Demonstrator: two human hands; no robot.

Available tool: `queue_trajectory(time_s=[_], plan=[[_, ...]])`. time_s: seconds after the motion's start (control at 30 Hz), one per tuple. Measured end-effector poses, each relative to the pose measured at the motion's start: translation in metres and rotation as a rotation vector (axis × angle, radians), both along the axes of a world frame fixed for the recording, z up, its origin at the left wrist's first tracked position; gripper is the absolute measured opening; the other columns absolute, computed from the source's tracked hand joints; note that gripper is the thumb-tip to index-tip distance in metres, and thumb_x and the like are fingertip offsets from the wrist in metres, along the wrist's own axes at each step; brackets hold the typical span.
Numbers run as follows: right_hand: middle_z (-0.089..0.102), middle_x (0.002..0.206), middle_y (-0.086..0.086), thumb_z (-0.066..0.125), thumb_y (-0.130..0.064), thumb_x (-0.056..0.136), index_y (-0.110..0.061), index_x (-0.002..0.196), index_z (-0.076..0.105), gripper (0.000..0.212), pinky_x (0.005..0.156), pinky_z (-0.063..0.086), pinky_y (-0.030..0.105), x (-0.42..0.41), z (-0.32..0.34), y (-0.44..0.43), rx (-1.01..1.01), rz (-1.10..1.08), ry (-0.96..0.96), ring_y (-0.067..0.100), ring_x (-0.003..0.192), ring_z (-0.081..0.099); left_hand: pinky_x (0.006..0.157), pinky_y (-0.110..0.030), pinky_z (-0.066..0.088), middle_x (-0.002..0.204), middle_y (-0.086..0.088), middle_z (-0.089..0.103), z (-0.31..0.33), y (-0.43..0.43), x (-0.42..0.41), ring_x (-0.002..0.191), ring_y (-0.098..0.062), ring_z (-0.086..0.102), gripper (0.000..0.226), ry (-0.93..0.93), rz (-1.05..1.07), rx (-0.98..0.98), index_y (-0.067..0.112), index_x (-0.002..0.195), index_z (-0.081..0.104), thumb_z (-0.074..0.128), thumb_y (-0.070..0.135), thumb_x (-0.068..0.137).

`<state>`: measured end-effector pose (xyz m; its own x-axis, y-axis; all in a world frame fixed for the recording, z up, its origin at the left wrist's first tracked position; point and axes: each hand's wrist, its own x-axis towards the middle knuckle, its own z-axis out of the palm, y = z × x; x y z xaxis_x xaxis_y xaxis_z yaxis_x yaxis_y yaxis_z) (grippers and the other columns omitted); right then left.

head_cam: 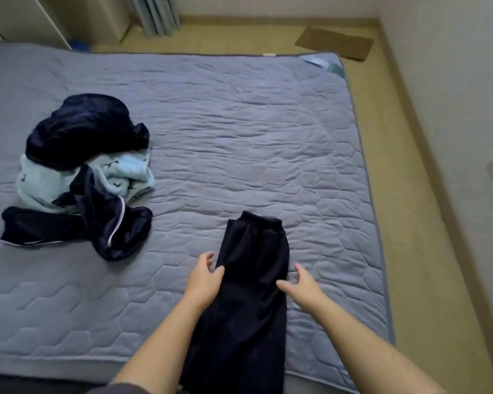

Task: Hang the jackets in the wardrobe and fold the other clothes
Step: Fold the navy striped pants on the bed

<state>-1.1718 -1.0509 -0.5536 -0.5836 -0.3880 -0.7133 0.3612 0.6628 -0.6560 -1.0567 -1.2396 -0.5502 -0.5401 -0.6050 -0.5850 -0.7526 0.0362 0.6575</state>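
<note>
Trousers (254, 251) flat on mattress (239, 123) | clothes pile (80, 172) well apart — curtain (157, 15) beyond

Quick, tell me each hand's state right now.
Left hand: open, thumb on the edge of the dark trousers, holding nothing.
Right hand: open, fingers spread at the trousers' other edge, holding nothing.

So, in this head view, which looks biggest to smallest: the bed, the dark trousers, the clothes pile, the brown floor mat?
The bed;
then clothes pile and dark trousers, too alike to rank (trousers are nearer);
brown floor mat smallest, though farthest.
</note>
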Motion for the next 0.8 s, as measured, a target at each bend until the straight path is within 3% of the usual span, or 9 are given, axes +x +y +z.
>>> queue_trajectory(time_s=[0.1,0.27,0.4,0.47,0.57,0.67,0.73,0.8], plan=[[0.051,0.135,0.017,0.064,-0.003,0.086,0.002,0.136,0.040,0.055,0.074,0.031,0.005,0.042,-0.061,0.024,0.092,0.019,-0.037,0.019,0.115,0.051,0.099,-0.033,0.041,0.132,-0.012,0.054,-0.055,0.020,0.049,0.116,-0.024,0.053,0.042,-0.148,-0.012,0.061,0.010,0.131,0.046,0.057,0.013,0.091],[0.056,0.131,0.016,0.060,0.004,0.086,0.001,0.129,0.045,0.046,0.094,0.043,0.023,0.077,-0.121,0.043,0.147,-0.033,-0.135,0.018,0.107,0.055,0.103,-0.035,0.039,0.135,-0.013,0.051,-0.107,0.031,0.098,0.122,-0.026,0.050,0.048,-0.297,-0.063,0.067,0.008,0.135,0.044,0.060,0.013,0.090],[0.052,0.137,0.012,0.063,-0.011,0.087,-0.003,0.140,0.036,0.060,0.098,0.041,0.027,0.103,-0.147,0.055,0.260,-0.037,-0.178,0.024,0.122,0.052,0.106,-0.039,0.036,0.139,-0.017,0.045,-0.132,0.031,0.122,0.127,-0.031,0.043,0.067,-0.401,-0.038,-0.072,0.006,0.138,0.039,0.071,0.016,0.080],[0.052,0.135,0.013,0.065,-0.019,0.087,-0.002,0.139,0.038,0.061,0.101,0.042,0.033,0.119,-0.160,0.061,0.323,-0.038,-0.224,0.027,0.122,0.052,0.102,-0.040,0.039,0.136,-0.018,0.048,-0.145,0.033,0.134,0.124,-0.033,0.047,0.076,-0.427,0.072,0.009,0.003,0.136,0.037,0.078,0.020,0.075],[0.059,0.127,0.012,0.066,-0.022,0.087,-0.004,0.130,0.050,0.049,0.099,0.045,0.036,0.142,-0.175,0.064,0.304,-0.056,-0.279,0.026,0.115,0.057,0.088,-0.034,0.044,0.126,-0.014,0.057,-0.166,0.035,0.148,0.115,-0.032,0.054,0.060,-0.468,-0.004,0.121,0.005,0.126,0.046,0.074,0.029,0.079],[0.063,0.122,0.014,0.062,-0.020,0.091,-0.002,0.123,0.058,0.038,0.094,0.046,0.033,0.157,-0.186,0.065,0.289,-0.034,-0.205,0.029,0.112,0.058,0.077,-0.033,0.040,0.115,-0.021,0.062,-0.179,0.029,0.156,0.105,-0.035,0.056,0.024,-0.497,-0.187,-0.012,0.003,0.104,0.057,0.054,0.021,0.090],[0.065,0.119,0.017,0.058,-0.020,0.094,0.000,0.119,0.062,0.033,0.090,0.044,0.033,0.162,-0.190,0.068,0.333,-0.024,-0.109,0.031,0.110,0.059,0.075,-0.036,0.036,0.111,-0.028,0.060,-0.184,0.025,0.160,0.103,-0.038,0.055,0.016,-0.533,-0.284,-0.079,0.003,0.087,0.052,0.046,0.018,0.092],[0.064,0.119,0.017,0.052,-0.023,0.097,-0.002,0.120,0.061,0.033,0.090,0.043,0.033,0.168,-0.190,0.071,0.369,-0.011,-0.039,0.033,0.112,0.057,0.074,-0.035,0.033,0.112,-0.029,0.058,-0.185,0.025,0.159,0.104,-0.039,0.053,0.015,-0.557,-0.318,-0.038,0.005,0.085,0.046,0.042,0.016,0.093]])
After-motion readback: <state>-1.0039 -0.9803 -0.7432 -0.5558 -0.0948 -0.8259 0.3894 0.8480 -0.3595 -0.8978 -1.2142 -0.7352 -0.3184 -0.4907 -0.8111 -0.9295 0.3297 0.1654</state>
